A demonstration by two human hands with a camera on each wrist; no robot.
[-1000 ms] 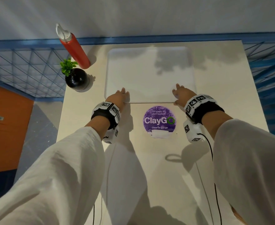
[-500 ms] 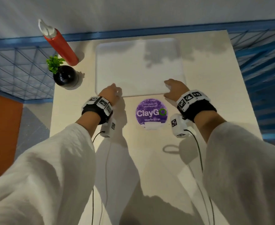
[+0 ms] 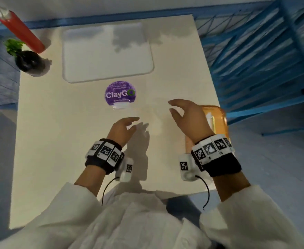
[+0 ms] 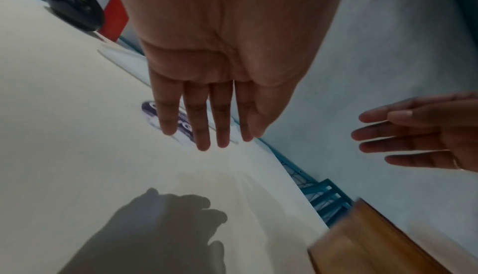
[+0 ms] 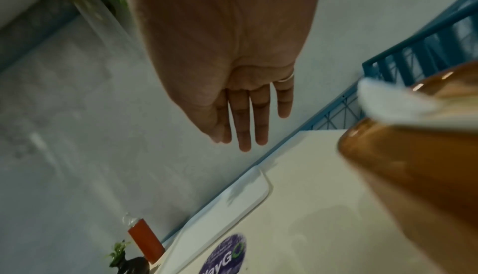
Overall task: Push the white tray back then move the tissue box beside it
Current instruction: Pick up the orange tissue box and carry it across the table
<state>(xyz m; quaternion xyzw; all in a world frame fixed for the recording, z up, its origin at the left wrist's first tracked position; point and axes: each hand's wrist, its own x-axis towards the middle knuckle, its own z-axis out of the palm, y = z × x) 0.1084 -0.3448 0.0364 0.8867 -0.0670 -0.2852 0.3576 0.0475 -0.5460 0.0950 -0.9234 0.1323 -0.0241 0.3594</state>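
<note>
Flat white rectangular tray [image 3: 108,53] parked at bench far edge; both hands' fingers spread, empty, probably heading for amber plastic tissue box [image 3: 217,119].

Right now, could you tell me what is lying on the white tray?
Nothing shows on the white tray: the head view shows only bare surface and a grey shadow across its far part. The right wrist view shows only its near corner. Both hands are off it, and the tissue box sits apart.
</note>
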